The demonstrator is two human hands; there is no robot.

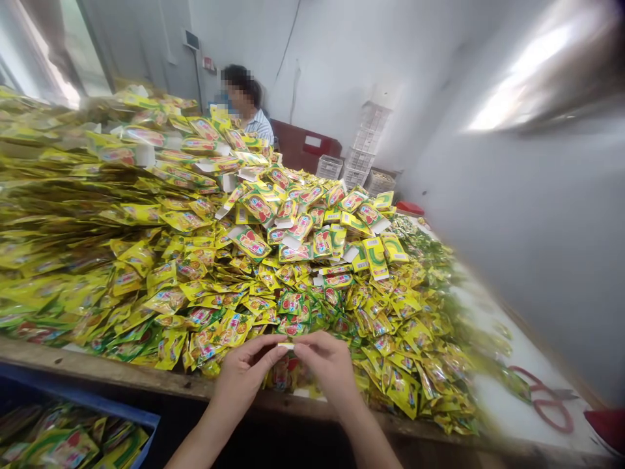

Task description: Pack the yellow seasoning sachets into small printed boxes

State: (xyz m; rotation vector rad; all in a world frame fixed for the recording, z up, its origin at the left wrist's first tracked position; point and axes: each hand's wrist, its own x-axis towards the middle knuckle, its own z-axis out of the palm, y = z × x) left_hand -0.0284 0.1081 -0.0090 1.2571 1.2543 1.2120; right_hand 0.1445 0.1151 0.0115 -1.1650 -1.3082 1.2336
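- Pale grey walls (537, 215) enclose a long white-topped surface (493, 402), heaped with glossy yellow plastic packets (403, 384) and yellow-and-green cardboard boxes (250, 243).
- From where I stand, the small white-edged piece (286, 346), seemingly thin card, looks light and fairly stiff, though probably easy to crease; its two ends seem the best hold, with gentle pressure.
- It sits between the hands, above the surface's near edge, just in front of the packets.
- The left hand (245, 366) pinches one end between thumb and fingers; the right hand (328, 362) pinches the other. Its underside is hidden from me.
- Red-handled metal scissors (551, 402) lie well apart, to the right.
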